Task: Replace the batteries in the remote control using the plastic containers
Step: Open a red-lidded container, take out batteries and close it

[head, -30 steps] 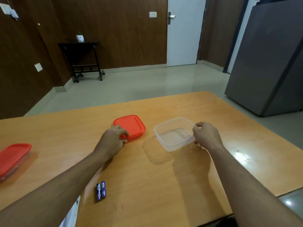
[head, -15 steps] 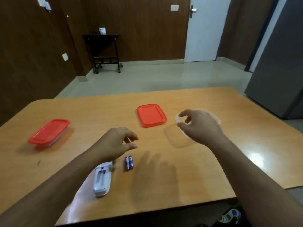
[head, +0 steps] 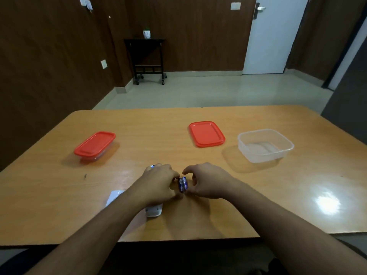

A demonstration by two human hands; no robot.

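Observation:
Two blue batteries (head: 183, 184) lie side by side on the wooden table (head: 198, 215) near its front edge, between my hands. My left hand (head: 158, 182) has curled fingers, and its fingertips pinch the left battery. My right hand (head: 207, 180) arches over the right battery with finger and thumb spread; only the thumb touches the near end. The white remote control (head: 153, 212) lies mostly hidden under my left hand and wrist. An open clear plastic container (head: 265, 145) stands at the right, with its red lid (head: 206, 133) lying flat beside it.
A second container closed with a red lid (head: 95, 143) stands at the left of the table. A flat white piece (head: 114, 196) lies left of my left forearm. Beyond the table are bare floor, a black side table (head: 148, 60) and a white door (head: 276, 34).
Both hands have left the red lid and the clear container and come back to the batteries at the front. The view has tilted down and shifted left.

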